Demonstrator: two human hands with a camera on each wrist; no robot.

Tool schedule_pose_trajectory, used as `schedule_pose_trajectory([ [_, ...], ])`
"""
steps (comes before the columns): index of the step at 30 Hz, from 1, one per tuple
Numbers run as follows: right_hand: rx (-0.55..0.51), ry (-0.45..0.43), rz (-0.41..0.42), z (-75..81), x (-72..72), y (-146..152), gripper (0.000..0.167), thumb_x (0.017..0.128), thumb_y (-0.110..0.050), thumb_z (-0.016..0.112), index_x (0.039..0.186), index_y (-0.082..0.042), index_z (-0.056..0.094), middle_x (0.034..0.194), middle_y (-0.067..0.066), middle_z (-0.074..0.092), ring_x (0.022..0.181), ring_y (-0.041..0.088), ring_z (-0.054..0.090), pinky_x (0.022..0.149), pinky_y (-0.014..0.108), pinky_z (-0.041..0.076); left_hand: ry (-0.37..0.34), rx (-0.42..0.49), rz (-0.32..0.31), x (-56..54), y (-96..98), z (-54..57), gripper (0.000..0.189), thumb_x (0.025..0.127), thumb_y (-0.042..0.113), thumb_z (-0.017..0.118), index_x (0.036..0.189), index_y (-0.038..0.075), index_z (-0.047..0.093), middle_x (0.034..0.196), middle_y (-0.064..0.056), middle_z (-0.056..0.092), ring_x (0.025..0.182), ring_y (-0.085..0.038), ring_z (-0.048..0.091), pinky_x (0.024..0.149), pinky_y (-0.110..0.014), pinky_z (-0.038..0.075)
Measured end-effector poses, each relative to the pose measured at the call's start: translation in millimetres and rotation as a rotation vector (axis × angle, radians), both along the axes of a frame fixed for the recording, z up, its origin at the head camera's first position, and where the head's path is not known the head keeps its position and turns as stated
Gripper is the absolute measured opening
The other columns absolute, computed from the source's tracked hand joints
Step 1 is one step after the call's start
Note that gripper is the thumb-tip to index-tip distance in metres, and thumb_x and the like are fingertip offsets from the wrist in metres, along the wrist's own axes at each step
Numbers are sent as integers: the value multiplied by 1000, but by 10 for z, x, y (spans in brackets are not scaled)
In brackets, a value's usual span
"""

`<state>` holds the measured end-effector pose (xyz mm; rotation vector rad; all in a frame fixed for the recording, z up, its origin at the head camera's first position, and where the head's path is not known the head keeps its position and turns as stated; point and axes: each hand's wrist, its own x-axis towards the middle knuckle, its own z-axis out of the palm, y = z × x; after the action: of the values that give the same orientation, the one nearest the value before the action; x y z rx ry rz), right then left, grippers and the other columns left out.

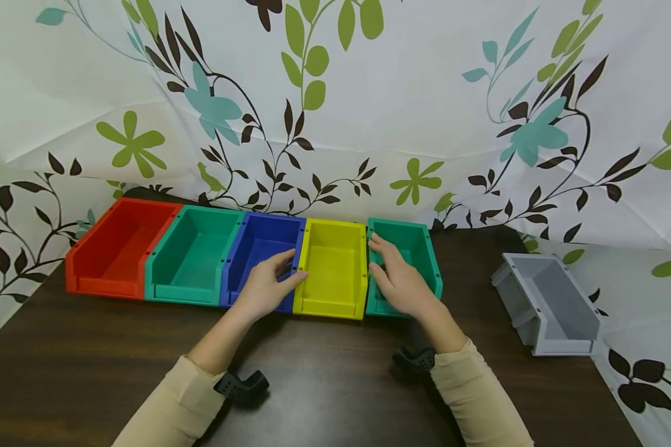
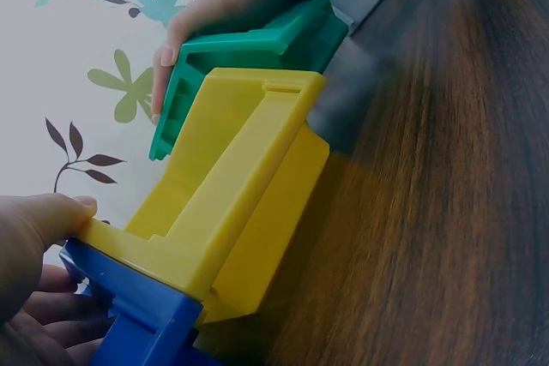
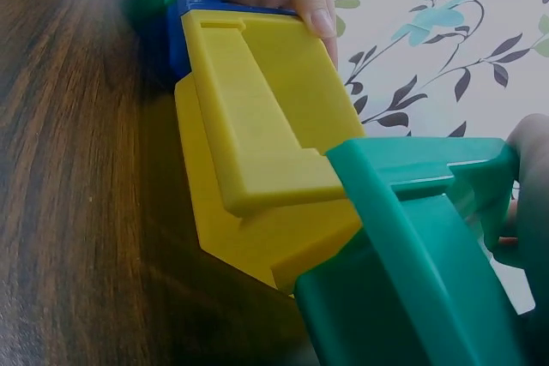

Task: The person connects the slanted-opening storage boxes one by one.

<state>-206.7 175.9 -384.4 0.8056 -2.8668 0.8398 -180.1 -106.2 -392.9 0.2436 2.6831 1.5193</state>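
A row of open-front plastic storage bins stands along the back of the table. My left hand reaches over the blue bin; its thumb lies on the yellow bin's near-left rim and its fingers curl inside the blue one, pinching the adjoining walls. The yellow bin sits between my hands. At the row's right end is a green bin, a narrow gap away from the yellow one. My right hand holds its left wall, partly hidden in the right wrist view.
Further left in the row are a red bin and another green bin. Apart on the right, a grey bin stands at an angle near the edge of the dark wooden table. A patterned cloth hangs behind.
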Motion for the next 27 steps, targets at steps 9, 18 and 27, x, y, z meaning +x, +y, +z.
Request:
schedule_pose_trajectory([
  [9,1,-6,-1,-27,5,-12,53,103,-39,30,147,-10,30,158,0,18,133,30,41,96,50,46,2,1,-1,5,-7,-6,64,91,34,62,142,3,40,144,-18,44,126,-33,50,98,-45,47],
  [18,11,-26,-8,-33,4,-21,52,102,-39,31,147,-11,29,158,0,18,136,30,38,98,51,45,-5,4,-1,7,-9,7,64,91,33,62,142,2,39,144,-19,43,127,-34,49,98,-46,47],
  [27,13,-50,-14,-54,3,-27,53,102,-40,31,146,-11,30,158,0,17,136,30,38,97,51,45,6,-3,-2,12,-13,-3,64,91,32,62,142,1,39,144,-21,43,127,-35,49,98,-46,47],
])
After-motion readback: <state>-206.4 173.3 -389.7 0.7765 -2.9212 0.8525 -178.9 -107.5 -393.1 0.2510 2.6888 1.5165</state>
